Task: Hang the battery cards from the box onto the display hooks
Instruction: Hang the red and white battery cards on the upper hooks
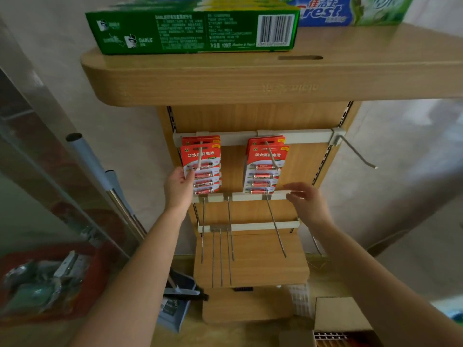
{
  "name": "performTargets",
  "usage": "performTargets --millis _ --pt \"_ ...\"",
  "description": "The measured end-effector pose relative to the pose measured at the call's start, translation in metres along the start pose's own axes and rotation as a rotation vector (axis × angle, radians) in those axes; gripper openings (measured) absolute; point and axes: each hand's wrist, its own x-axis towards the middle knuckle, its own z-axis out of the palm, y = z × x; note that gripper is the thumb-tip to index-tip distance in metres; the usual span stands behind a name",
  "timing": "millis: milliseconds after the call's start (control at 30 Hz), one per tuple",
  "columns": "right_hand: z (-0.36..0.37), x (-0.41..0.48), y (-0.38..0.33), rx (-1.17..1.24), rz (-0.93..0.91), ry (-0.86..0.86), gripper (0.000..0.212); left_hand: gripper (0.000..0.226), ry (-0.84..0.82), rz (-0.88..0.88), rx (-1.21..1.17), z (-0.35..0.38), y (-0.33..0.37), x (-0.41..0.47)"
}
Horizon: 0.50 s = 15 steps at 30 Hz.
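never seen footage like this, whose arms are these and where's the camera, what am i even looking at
There is no machine here: a person is filling a display stand with bare hands. The one picture comes from a camera worn on the head, looking forward and down, so the two arms reaching in are the wearer's own. The left hand holds the lower left edge of the front battery card, which hangs on the left hook of the top rail. The right hand is open and holds nothing, beside the second stack of cards. A third hook is bare, as are the lower hooks. The cardboard box sits bottom right. Toothpaste boxes lie on the top shelf.
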Motion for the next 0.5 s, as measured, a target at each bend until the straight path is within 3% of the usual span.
performTargets --millis 167,233,500 --pt "-0.013 -0.007 0.020 -0.001 0.036 -0.026 0.024 0.039 0.153 0.116 0.352 0.016 -0.012 -0.029" --pt "-0.021 -0.013 0.029 -0.004 0.039 -0.043 0.025 0.041 0.165 0.155 0.433 0.026 -0.019 -0.053" --pt "-0.091 -0.043 0.100 -0.133 0.011 -0.140 0.024 0.022 -0.105 0.442 0.652 0.111 -0.031 -0.160"
